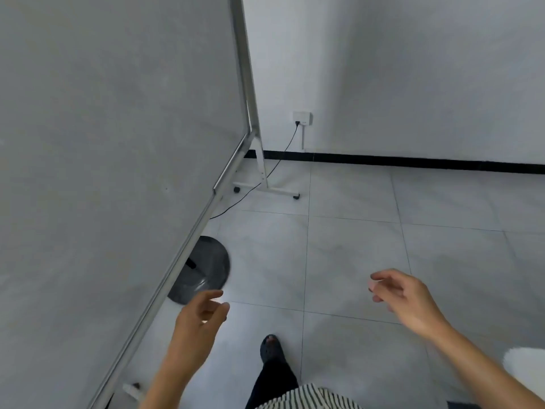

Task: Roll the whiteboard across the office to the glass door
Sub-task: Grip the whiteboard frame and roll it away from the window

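Note:
The whiteboard [112,143] fills the left half of the view, a large grey-white panel in a metal frame, slanting away from me. Its far leg ends in a white foot with castor wheels [267,190] on the tiled floor. My left hand [200,317] hovers just right of the board's lower frame rail, fingers loosely curled and holding nothing, not touching the frame. My right hand [404,296] floats over the floor further right, fingers apart and empty. No glass door is in view.
A round dark base [206,270] sits on the floor under the board's lower edge. A black cable [277,163] runs from a wall socket [302,118] down past the board's foot. White wall with black skirting stands ahead. My foot [269,348] is below.

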